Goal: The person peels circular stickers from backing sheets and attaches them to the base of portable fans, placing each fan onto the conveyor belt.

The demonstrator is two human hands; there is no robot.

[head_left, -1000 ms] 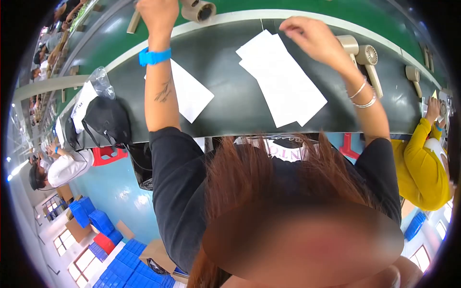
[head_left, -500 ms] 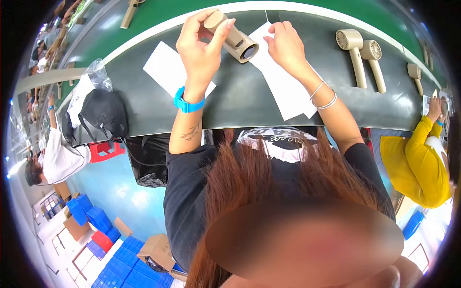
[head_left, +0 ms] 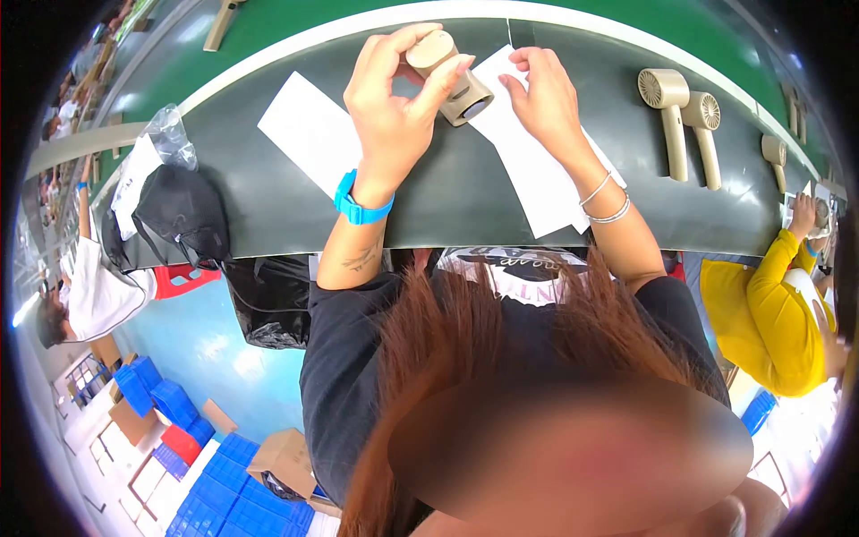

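Observation:
My left hand [head_left: 394,107], with a blue band at the wrist, is closed around a beige handheld fan [head_left: 432,51]. The fan is tilted, its rounded end up by my fingertips and a dark opening at its lower end, over the dark tabletop. My right hand [head_left: 548,97] is over the upper part of a white sheet [head_left: 535,183], its fingers bent and the thumb apart from the index finger. Nothing shows between them; whether the fingertips touch the sheet I cannot tell. Another white sheet [head_left: 309,134] lies beside my left wrist.
Two beige handheld fans [head_left: 673,134] [head_left: 707,148] lie on the dark table [head_left: 626,215] at right, another [head_left: 775,161] farther along. A black bag [head_left: 183,215] and clear plastic [head_left: 170,134] lie at left. A person in yellow [head_left: 778,313] sits at right, one in white [head_left: 112,291] at left.
My left hand and the fan have moved slightly right and down in view, and the fan has turned a little. My right hand has shifted slightly right.

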